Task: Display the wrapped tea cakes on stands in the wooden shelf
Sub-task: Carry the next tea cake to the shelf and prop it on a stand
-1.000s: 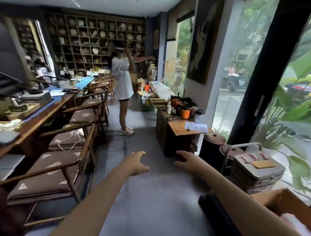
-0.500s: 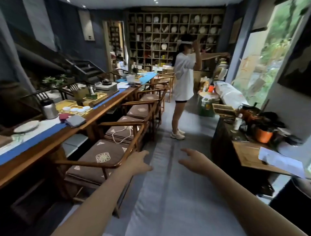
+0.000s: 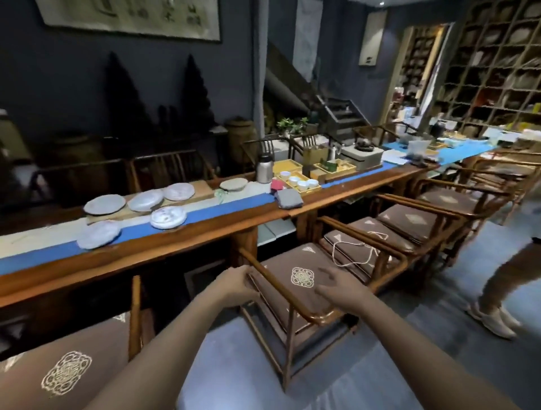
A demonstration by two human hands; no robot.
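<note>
Where tea cakes (image 3: 168,216) lie, long table (image 3: 263,212) (blue runner), wooden shelf (image 3: 494,73) beyond

shelf (image 3: 497,73): cut off at right edge, contents blurred
person (image 3: 503,281): only legs in view
left fingers (image 3: 244,278): tips hidden behind chair (image 3: 292,281) arm

Illumination is dim overall. A ceiling spot (image 3: 380,3) at the upper edge is a visible light source. The brightest zone is the far right end of the worktop (image 3: 456,152); the dark wall (image 3: 73,87) and under-worktop area are in deep shadow. Wide-angle distortion bends lines near the edges. Motion blur softens detail throughout.
</note>
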